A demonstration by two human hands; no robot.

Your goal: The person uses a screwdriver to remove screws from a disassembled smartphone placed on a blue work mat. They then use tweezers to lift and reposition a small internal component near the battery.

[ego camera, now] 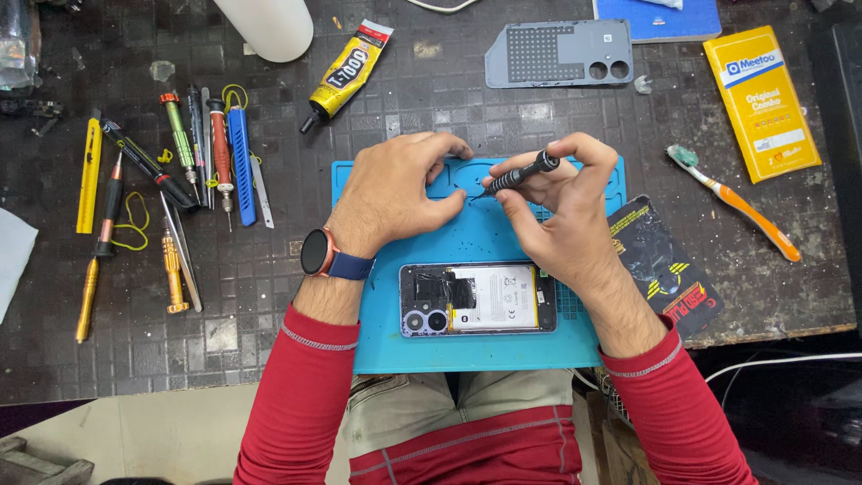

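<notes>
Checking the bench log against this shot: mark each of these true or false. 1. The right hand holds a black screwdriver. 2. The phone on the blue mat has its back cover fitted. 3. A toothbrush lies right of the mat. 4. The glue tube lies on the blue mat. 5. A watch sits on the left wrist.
1. True: the right hand grips the black screwdriver, its tip near the left hand.
2. False: the phone on the blue mat lies open, its insides showing; the grey back cover lies apart, on the dark table.
3. True: the toothbrush lies there.
4. False: the glue tube lies on the table above the mat.
5. True: the watch is there.
</notes>
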